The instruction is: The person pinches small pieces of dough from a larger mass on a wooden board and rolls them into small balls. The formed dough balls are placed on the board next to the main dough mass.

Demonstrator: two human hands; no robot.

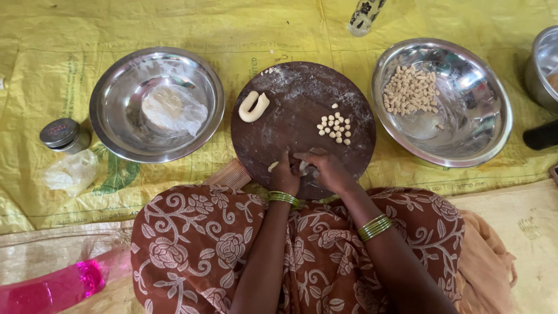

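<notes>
Dough bit [306,167] sits at the lower edge of the round board [261,145], pinched between both hands. Left hand [285,174] is closed on its left end; right hand [328,170] is closed on its right end, fingertips meeting. Cut pieces [335,128] lie just above the hands, right of centre. Dough roll [254,107] lies upper left, curved, nearer the left hand. Bowl of pieces [494,116] stands at right.

Right hand [328,168] and left hand [285,177] cover the near edge of the round board [302,99]; what their grip pinches can't be told. Steel pot [543,64], dark object [540,135], pink bottle [49,288] cut off by edges
</notes>
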